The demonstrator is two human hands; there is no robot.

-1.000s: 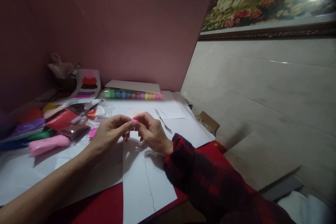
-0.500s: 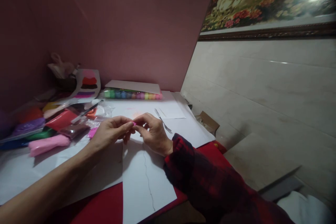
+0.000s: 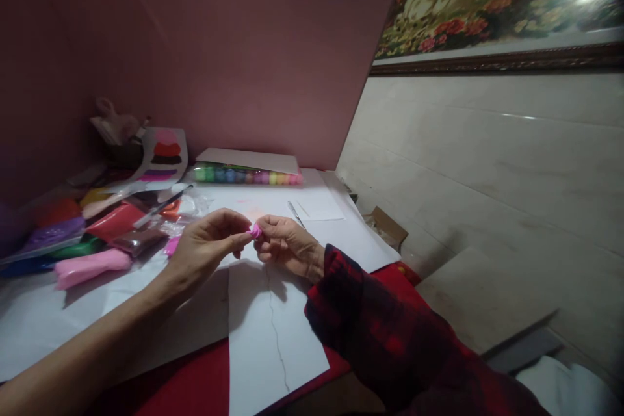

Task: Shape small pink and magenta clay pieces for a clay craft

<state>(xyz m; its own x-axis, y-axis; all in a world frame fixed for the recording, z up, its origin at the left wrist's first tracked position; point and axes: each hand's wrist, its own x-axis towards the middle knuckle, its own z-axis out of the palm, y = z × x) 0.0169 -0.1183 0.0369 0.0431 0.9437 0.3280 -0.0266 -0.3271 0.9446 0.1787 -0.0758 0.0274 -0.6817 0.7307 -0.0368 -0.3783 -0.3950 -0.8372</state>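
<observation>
A small lump of bright pink modelling clay (image 3: 256, 231) is pinched between my two hands, above the white paper. My left hand (image 3: 214, 238) grips its left side between thumb and forefinger. On its right side, my right hand (image 3: 287, 246), in a plaid sleeve, holds it with thumb and fingertips. Below them lies a paper sheet (image 3: 273, 344) with a wavy pencil line drawn down it. More pink clay (image 3: 171, 246) shows just behind my left wrist, partly hidden.
Several coloured clay packets (image 3: 92, 264) crowd the table's left side. A clear pack of coloured balls (image 3: 248, 175) lies at the back under a white card. A fork (image 3: 295, 213), partly hidden by my right hand, lies near a small white pad (image 3: 322, 209). A cardboard box (image 3: 387, 224) stands beyond the table's right edge.
My right hand has turned and shifted slightly, its fingers now curled below the clay. More of the pink lump shows between the hands, and the fork's tines are now covered.
</observation>
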